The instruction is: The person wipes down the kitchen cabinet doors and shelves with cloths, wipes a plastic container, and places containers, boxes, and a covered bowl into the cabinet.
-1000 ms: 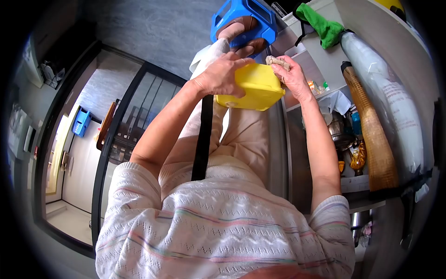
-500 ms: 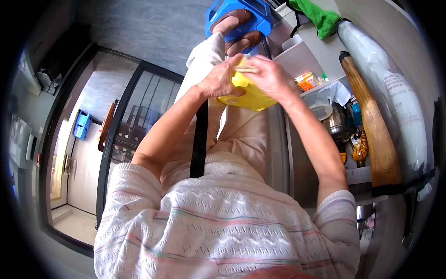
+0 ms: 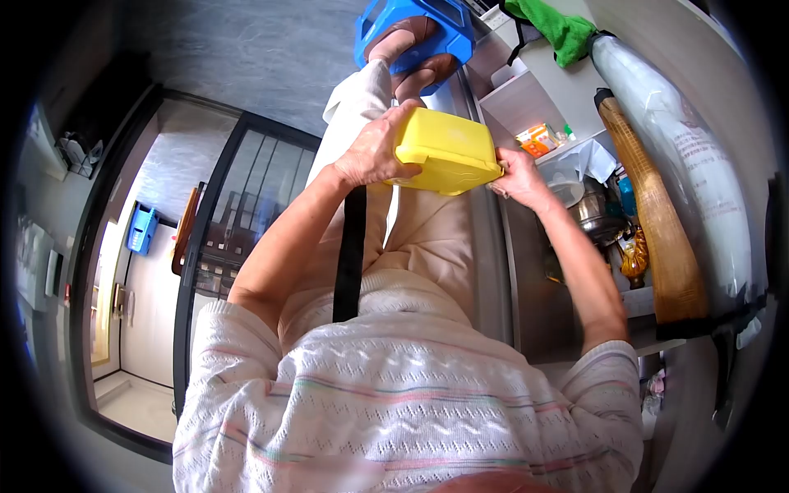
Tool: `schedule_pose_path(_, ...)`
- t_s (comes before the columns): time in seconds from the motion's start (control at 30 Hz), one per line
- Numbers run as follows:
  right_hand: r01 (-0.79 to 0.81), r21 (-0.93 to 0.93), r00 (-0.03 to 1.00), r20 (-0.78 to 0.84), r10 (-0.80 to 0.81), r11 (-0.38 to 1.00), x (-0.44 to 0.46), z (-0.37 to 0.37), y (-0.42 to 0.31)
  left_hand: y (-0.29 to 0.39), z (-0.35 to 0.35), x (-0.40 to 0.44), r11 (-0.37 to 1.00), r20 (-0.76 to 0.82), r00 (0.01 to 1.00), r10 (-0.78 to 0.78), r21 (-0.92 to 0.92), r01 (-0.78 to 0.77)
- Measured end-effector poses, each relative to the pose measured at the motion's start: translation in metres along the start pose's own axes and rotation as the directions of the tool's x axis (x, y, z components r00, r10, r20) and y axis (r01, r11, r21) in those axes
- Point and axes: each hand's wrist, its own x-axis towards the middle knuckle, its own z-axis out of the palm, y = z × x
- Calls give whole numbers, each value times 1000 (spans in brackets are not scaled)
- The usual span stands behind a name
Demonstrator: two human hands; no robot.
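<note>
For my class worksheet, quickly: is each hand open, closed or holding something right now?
Left hand: closed, holding the yellow container.
Right hand: fingers curled closed at the container's edge; whether they grip anything cannot be told.

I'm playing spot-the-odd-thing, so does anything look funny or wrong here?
Yes, a little: the brown shoes are on the blue stool, not on the floor, and the green cloth looks bunched up instead of folded. The yellow container is tilted, but it's being held. I can't see anything spilled or broken.
</note>
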Motion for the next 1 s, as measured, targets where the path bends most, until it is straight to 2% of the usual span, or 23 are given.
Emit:
schedule_pose_path(0.1, 67, 76, 993, -107, -59, 995, 9, 4, 14, 4, -5, -1, 999, -18, 999, -43, 2, 44)
schedule_pose_path(0.17, 70, 299, 974, -225, -1, 952, 16, 5, 15, -3, -1, 2, 993, -39, 997, -61, -103, 57)
schedule_pose_path(0.2, 16, 425, 975, -208, 80, 905, 20, -4, 13, -6, 3, 3, 985, -51, 996, -73, -158, 64)
schedule_pose_path(0.23, 15, 522, 958, -251, 137, 853, 27, -10, 8, -6, 7, 3, 931, -63, 985, -160, -342, 129)
schedule_pose_path(0.3, 194, 517, 940, -340, -8, 834, 36, -13, 6, -4, 11, 6, 718, -42, 945, -325, -661, 217)
schedule_pose_path(0.33, 284, 503, 897, -440, -41, 817, 42, -14, 2, -2, 10, 8, 674, -70, 922, -382, -703, 226)
schedule_pose_path(0.4, 450, 449, 778, -621, -92, 772, 54, -11, -7, -5, 7, 13, 576, -24, 930, -367, -791, 207)
schedule_pose_path(0.43, 480, 225, 676, -710, -195, 848, 58, -11, -13, -7, 5, 15, 521, -1, 934, -357, -830, 198)
schedule_pose_path(0.47, 472, -12, 566, -762, -313, 882, 59, -12, -22, -8, 7, 16, 522, -21, 921, -389, -829, 201)
schedule_pose_path(0.5, 424, -247, 454, -774, -441, 871, 59, -11, -36, -9, 10, 18, 522, -41, 907, -420, -828, 204)
schedule_pose_path(0.53, 519, -7, 573, -739, -354, 855, 45, 9, -71, -8, 13, 19, 521, -58, 892, -449, -828, 208)
schedule_pose_path(0.57, 445, -142, 605, -681, -413, 884, 55, 16, -70, -4, 16, 20, 530, -79, 865, -495, -817, 228)
schedule_pose_path(0.6, 356, -552, 571, -510, -643, 754, 62, 25, -69, 1, 17, 22, 537, -102, 837, -537, -807, 246)
schedule_pose_path(0.63, 365, -730, 460, -397, -794, 577, 65, 41, -68, 4, 19, 24, 544, -128, 807, -577, -797, 262)
schedule_pose_path(0.67, 297, -710, 621, -365, -694, 639, 56, 64, -67, -4, 23, 26, 572, -173, 782, -599, -776, 266)
schedule_pose_path(0.7, 379, -744, 554, -294, -779, 551, 48, 81, -69, -9, 23, 25, 572, -180, 778, -602, -777, 263)
schedule_pose_path(0.8, 388, -715, 632, -253, -732, 582, 45, 79, -57, -16, 29, 14, 554, -162, 758, -632, -779, 295)
schedule_pose_path(0.83, 298, -750, 660, -286, -695, 591, 51, 62, -54, -15, 29, 13, 568, -175, 757, -630, -769, 294)
schedule_pose_path(0.9, 219, -688, 710, -375, -597, 692, 66, 29, -41, -12, 26, 15, 602, -213, 758, -617, -748, 280)
schedule_pose_path(1.0, 318, -646, 711, -322, -626, 694, 54, 36, -39, -20, 29, 12, 591, -189, 759, -623, -749, 298)
